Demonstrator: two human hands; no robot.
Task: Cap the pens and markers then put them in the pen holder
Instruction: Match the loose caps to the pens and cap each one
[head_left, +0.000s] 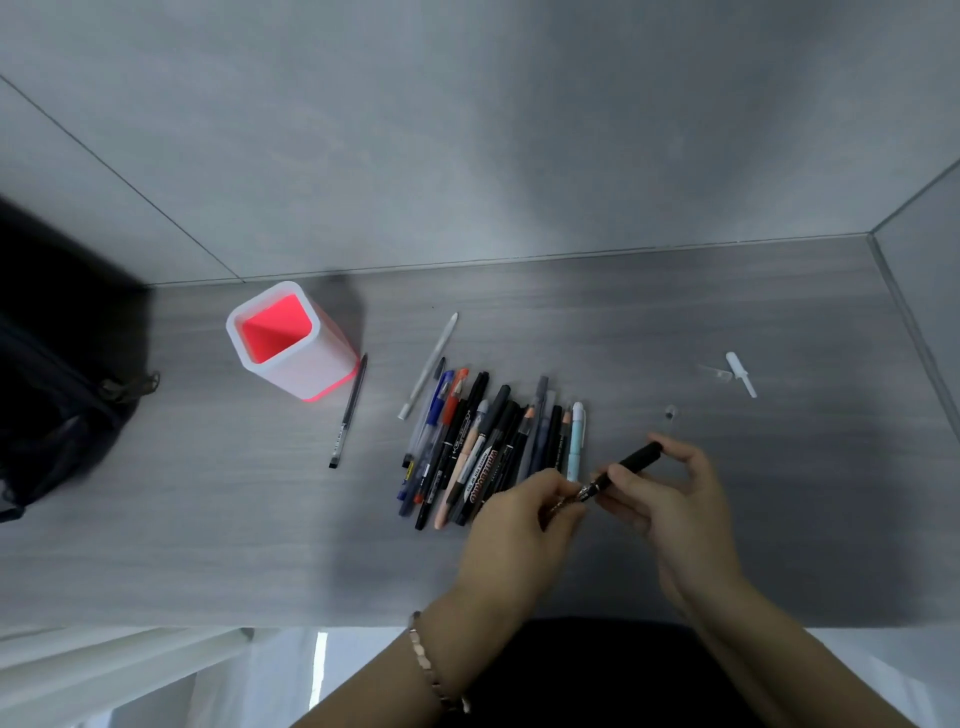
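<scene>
Head view, lower right: your right hand (670, 499) curled round black pen (636, 460); left hand (519, 525) pinched its tip end. Step, likely: capping. Next needed straight push, then pen holder (322, 376), upper left.

Both forearms reach in from below, hands close together — left hand (519, 525) pinches one end of black pen (636, 460), right hand (680, 499) grips its barrel, fingers curled.

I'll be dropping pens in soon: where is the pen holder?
Head view: the pen holder stands at the desk's left, near the back wall, left of the pen pile; a lone black pen lies by its right side.
</scene>
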